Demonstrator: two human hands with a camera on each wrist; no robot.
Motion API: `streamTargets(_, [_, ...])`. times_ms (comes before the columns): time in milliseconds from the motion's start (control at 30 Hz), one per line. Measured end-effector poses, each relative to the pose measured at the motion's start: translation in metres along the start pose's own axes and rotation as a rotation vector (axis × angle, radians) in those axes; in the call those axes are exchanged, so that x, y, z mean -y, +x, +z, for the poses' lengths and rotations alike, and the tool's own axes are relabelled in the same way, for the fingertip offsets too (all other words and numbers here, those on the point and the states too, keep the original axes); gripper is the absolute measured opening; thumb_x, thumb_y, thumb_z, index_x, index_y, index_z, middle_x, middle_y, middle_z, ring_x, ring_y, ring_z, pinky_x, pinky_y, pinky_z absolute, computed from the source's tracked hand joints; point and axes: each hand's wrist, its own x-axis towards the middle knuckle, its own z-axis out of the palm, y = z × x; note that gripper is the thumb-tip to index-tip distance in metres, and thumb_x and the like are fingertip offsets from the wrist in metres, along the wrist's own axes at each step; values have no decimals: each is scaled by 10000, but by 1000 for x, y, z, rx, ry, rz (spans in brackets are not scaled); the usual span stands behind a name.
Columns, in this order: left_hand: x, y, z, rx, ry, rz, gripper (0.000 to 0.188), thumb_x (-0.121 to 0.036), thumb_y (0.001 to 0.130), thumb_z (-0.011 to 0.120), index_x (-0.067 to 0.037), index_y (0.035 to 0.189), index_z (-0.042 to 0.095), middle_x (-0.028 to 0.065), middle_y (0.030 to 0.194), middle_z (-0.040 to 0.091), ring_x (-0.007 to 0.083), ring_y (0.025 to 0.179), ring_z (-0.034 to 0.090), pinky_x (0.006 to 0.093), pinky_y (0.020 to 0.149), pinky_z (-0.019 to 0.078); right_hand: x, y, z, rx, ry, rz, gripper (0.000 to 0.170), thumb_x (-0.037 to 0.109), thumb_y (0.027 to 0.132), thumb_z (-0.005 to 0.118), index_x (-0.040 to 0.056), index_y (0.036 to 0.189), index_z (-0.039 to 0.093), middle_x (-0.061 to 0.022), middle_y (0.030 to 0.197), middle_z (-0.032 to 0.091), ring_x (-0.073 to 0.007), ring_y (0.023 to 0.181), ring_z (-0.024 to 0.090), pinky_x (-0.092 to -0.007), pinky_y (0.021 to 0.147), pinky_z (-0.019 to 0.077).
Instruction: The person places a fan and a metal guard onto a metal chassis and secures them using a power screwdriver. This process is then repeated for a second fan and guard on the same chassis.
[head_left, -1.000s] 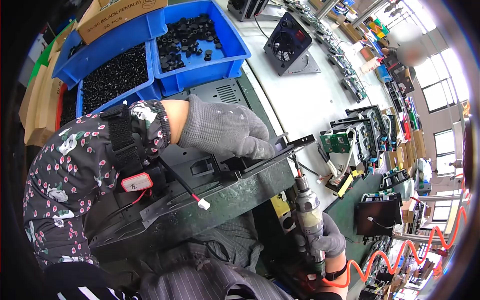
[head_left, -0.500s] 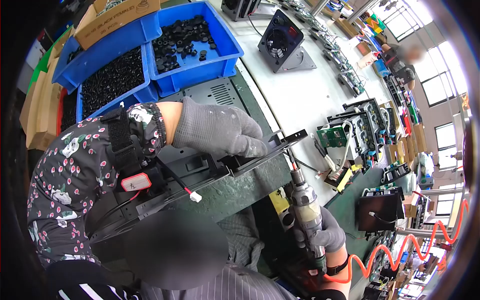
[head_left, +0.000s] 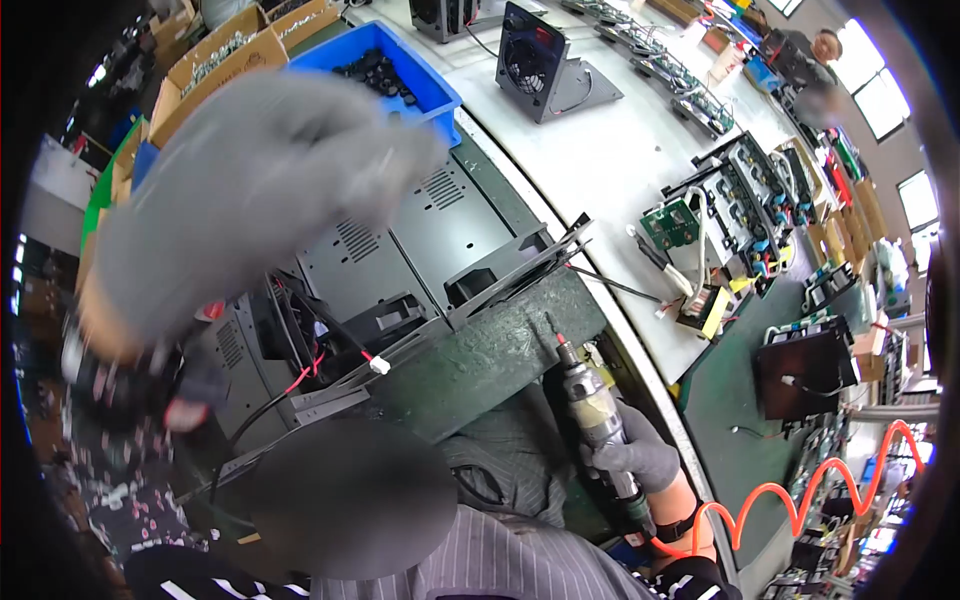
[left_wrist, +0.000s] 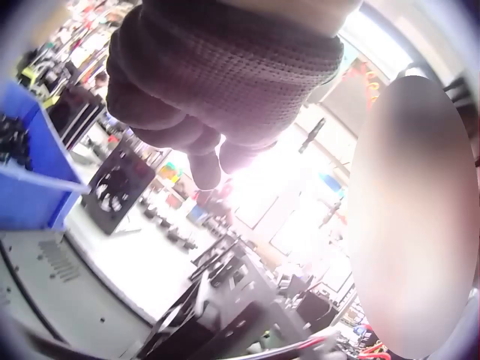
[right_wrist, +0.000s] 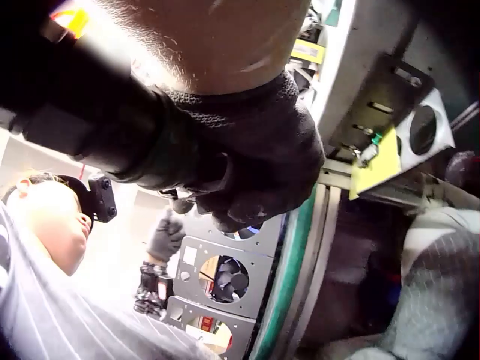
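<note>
My left hand (head_left: pixel 255 190), in a grey knit glove, is raised above the left side of the bench and blurred in the head view. Its fingers are loosely bent, with nothing showing between them in the left wrist view. Below it lie dark sheet-metal chassis panels (head_left: pixel 440 240) with vent slots and an upright front flange. A black cable with a white connector (head_left: pixel 378 366) runs over them. My right hand (head_left: pixel 645 455), also gloved, grips an air screwdriver (head_left: pixel 597 410) near the bench's front edge. The tool's bit points up toward the green bench mat (head_left: pixel 480 365).
A blue bin (head_left: pixel 440 95) of black caps stands behind the panels, partly behind the left hand. An orange coiled hose (head_left: pixel 830 475) trails at the right. A fan bracket (head_left: pixel 530 65) and assemblies with a green circuit board (head_left: pixel 672 224) sit on the white table.
My left hand has left the metal flange and moved up and left, over the bins. The head view has shifted. My right hand still grips the screwdriver, its bit now beside the green mat.
</note>
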Motion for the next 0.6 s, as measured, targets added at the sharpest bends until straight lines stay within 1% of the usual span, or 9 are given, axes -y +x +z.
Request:
streamTargets(67, [-16,-48,-2,285,-207,-70,247,-200,839,573,-17,686,637,9,576,599,94,611,590,275,574,465,-20,11,-4,-12,9,-2,703,272,638,758,-16,1197,444,-25,755,546,-103,583,523,-236,529,434])
streamTargets(133, [-11,-72,4,525,-61,316,244,-185,832,573,-32,650,632,4,582,600,101,604,592,274,553,466,-19,19,0,-29,-20,-95,688,268,643,749,-15,1193,447,-25,746,540,-105,567,530,-235,509,439])
streamTargets(200, [-6,-90,24,835,-143,-24,189,-198,827,582,-33,751,633,25,694,610,108,663,590,256,586,468,-17,20,-2,-52,32,-58,689,259,650,738,-11,1216,454,-28,741,536,-113,575,541,-241,517,453])
streamTargets(267, [24,-122,57,651,-456,-310,224,-180,885,537,-15,1031,577,29,840,594,71,754,535,221,592,435,-12,26,-7,-46,33,-91,657,252,656,732,-17,1196,474,-29,741,537,-117,565,539,-245,514,455])
streamTargets(333, [77,-149,90,565,-1122,-621,319,-171,906,468,1,1174,474,16,852,529,86,704,468,214,557,400,-6,28,-4,-57,13,-152,598,269,659,730,-19,1130,499,-36,742,543,-117,572,541,-242,517,453])
streamTargets(400, [83,-160,118,384,-1266,-753,399,-254,890,532,6,1182,450,9,773,486,96,593,373,202,515,327,-6,26,-5,-56,-14,-117,569,268,621,710,2,1078,499,-41,752,542,-129,578,546,-240,531,465])
streamTargets(467, [100,-166,138,386,-1426,-711,414,-320,886,567,-14,1154,487,-6,764,468,77,593,376,202,491,309,-12,22,-2,-30,-7,-121,581,291,615,719,6,1073,503,-37,755,545,-125,588,551,-241,531,467])
streamTargets(533, [113,-166,158,298,-1407,-662,432,-342,878,580,-33,1169,500,-19,757,461,69,586,372,213,487,308,-10,12,7,-14,-12,-93,619,296,610,725,3,1104,496,-38,760,550,-126,591,555,-242,528,469])
streamTargets(600, [115,-153,178,207,-1465,-508,438,-332,876,574,-43,1196,495,-27,759,455,70,584,375,217,492,321,-18,8,10,27,-33,-85,686,282,599,738,-7,1165,478,-48,774,558,-126,586,555,-244,521,474])
